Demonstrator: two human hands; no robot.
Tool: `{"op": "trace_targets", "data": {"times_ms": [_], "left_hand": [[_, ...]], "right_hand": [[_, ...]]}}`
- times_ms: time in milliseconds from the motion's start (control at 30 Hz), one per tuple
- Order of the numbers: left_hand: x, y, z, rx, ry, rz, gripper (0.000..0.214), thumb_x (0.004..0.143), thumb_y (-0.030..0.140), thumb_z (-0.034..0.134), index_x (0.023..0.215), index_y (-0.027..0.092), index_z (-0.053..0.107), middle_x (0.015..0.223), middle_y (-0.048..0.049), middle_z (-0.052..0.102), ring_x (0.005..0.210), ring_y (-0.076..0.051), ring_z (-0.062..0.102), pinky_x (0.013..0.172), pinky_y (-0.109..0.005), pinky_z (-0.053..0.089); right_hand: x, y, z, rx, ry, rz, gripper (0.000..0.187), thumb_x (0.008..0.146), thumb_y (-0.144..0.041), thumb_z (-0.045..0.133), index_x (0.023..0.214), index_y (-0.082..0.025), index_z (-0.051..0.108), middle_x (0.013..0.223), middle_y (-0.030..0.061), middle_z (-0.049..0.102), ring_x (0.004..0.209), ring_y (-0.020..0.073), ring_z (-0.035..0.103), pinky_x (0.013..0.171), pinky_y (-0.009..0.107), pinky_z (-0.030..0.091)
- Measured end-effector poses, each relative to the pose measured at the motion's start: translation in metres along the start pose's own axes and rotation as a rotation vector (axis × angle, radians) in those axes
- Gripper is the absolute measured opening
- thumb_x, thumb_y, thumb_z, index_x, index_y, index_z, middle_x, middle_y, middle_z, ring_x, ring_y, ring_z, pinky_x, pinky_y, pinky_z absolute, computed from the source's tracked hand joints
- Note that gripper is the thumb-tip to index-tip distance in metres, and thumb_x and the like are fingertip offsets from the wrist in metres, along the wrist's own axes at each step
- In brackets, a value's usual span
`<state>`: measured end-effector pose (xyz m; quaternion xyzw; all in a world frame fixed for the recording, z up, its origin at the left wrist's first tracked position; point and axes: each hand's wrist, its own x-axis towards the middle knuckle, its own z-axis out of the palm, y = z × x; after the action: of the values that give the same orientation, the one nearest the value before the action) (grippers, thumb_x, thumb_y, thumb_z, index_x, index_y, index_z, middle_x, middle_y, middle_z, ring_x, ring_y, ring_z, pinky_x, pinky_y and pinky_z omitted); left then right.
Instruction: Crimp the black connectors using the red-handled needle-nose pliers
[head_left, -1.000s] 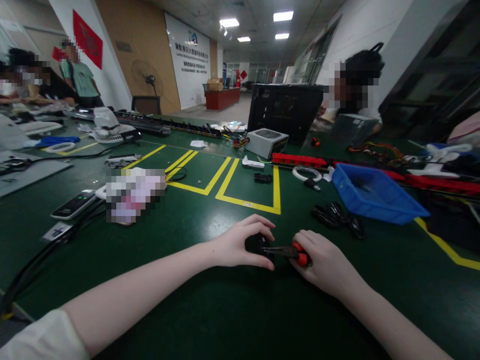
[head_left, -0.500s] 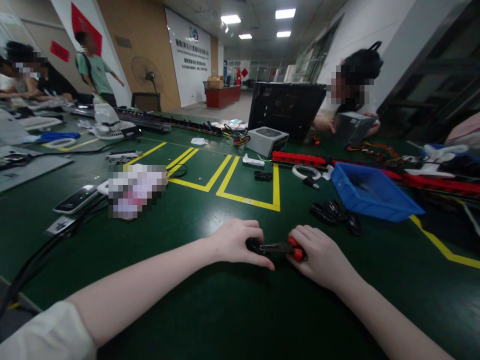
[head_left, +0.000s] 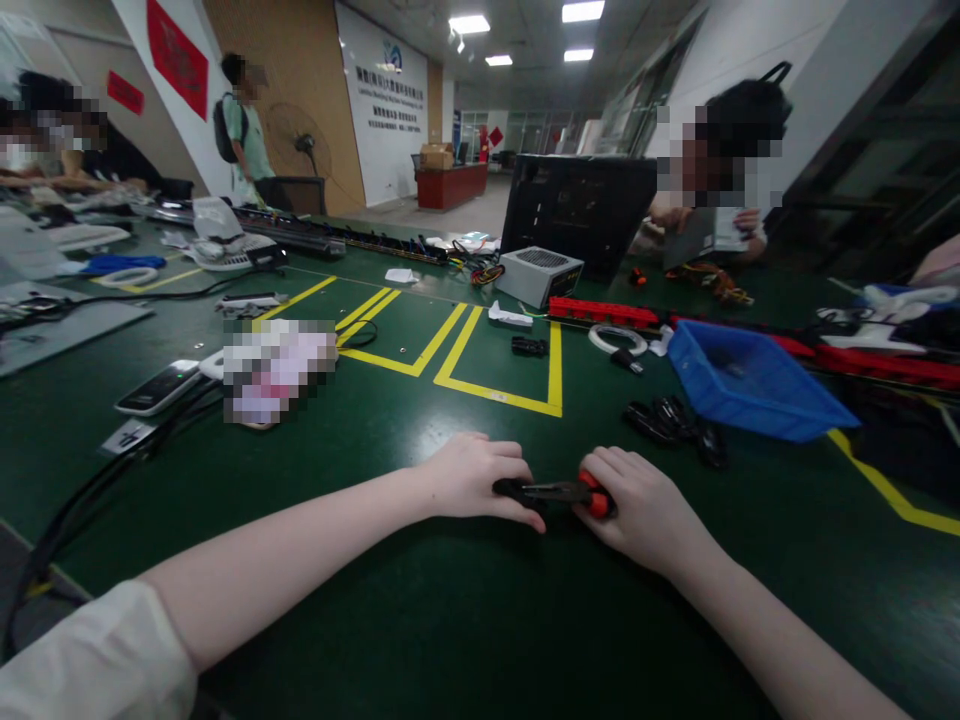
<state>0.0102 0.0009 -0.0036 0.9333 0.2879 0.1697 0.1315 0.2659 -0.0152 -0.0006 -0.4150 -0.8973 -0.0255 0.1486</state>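
Observation:
My right hand (head_left: 649, 515) is wrapped round the red-and-black handles of a pair of pliers (head_left: 559, 492). Their metal jaws point left, toward my left hand (head_left: 471, 478). That hand grips a small black piece (head_left: 510, 488) between thumb and fingers, mostly covered by them; its kind cannot be made out. The jaw tips meet or overlap the black piece; whether they bite it is unclear. Both hands are low over the green tabletop (head_left: 420, 620). Beyond my right hand lie several black cable bundles (head_left: 664, 418), beside a blue plastic tray (head_left: 780, 405).
Yellow tape (head_left: 499, 398) marks boxes on the table. A phone (head_left: 281, 375) and a white device (head_left: 157, 388) lie to the left, with black cables. Farther back are a grey power supply (head_left: 538, 275) and a black case (head_left: 577, 215). A co-worker (head_left: 739, 150) holds a grey box across the table.
My hands and the pliers keep nearly the same position. The view has shifted slightly. The standing person at the back left has moved right, and the co-worker opposite has turned the grey box.

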Motion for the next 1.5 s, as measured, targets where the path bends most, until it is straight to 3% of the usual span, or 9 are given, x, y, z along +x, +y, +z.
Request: {"op": "trace_targets", "data": {"times_ms": [500, 1000, 1200, 1500], "left_hand": [[0.0001, -0.0005, -0.0015, -0.098, 0.059, 0.094, 0.048, 0.087, 0.060, 0.060, 0.105, 0.017, 0.070, 0.100, -0.0047, 0.064, 0.083, -0.015, 0.060, 0.074, -0.027, 0.043], [0.0013, -0.0034, 0.0009, -0.112, 0.059, 0.082, 0.053, 0.084, 0.067, 0.059, 0.102, 0.018, 0.069, 0.093, -0.0027, 0.064, 0.077, -0.014, 0.061, 0.068, -0.025, 0.041], [0.0005, 0.0003, -0.0038, -0.108, 0.077, 0.085, 0.052, 0.083, 0.065, 0.062, 0.102, 0.018, 0.070, 0.096, -0.0038, 0.064, 0.082, -0.015, 0.061, 0.074, -0.027, 0.042], [0.0006, -0.0032, 0.0036, -0.126, 0.125, 0.050, 0.049, 0.081, 0.062, 0.067, 0.101, 0.017, 0.070, 0.097, -0.0049, 0.062, 0.079, -0.015, 0.058, 0.068, -0.026, 0.042]], "right_hand": [[0.0009, 0.0027, 0.0026, 0.072, 0.038, -0.010, 0.006, 0.079, -0.023, 0.058, 0.084, -0.021, 0.055, 0.083, 0.0055, 0.063, 0.076, 0.0201, 0.058, 0.067, 0.034, 0.046], [0.0008, 0.0017, 0.0014, 0.001, 0.046, -0.008, 0.006, 0.077, -0.022, 0.058, 0.080, -0.022, 0.053, 0.080, 0.0051, 0.062, 0.071, 0.0187, 0.057, 0.063, 0.032, 0.045], [0.0014, 0.0022, 0.0022, 0.002, 0.010, -0.003, 0.007, 0.077, -0.023, 0.060, 0.082, -0.021, 0.055, 0.081, 0.0056, 0.063, 0.071, 0.0191, 0.057, 0.063, 0.032, 0.045], [0.0015, 0.0014, 0.0016, 0.009, -0.026, 0.049, 0.008, 0.077, -0.024, 0.061, 0.082, -0.022, 0.056, 0.082, 0.0051, 0.063, 0.073, 0.0197, 0.059, 0.064, 0.033, 0.047]]}}
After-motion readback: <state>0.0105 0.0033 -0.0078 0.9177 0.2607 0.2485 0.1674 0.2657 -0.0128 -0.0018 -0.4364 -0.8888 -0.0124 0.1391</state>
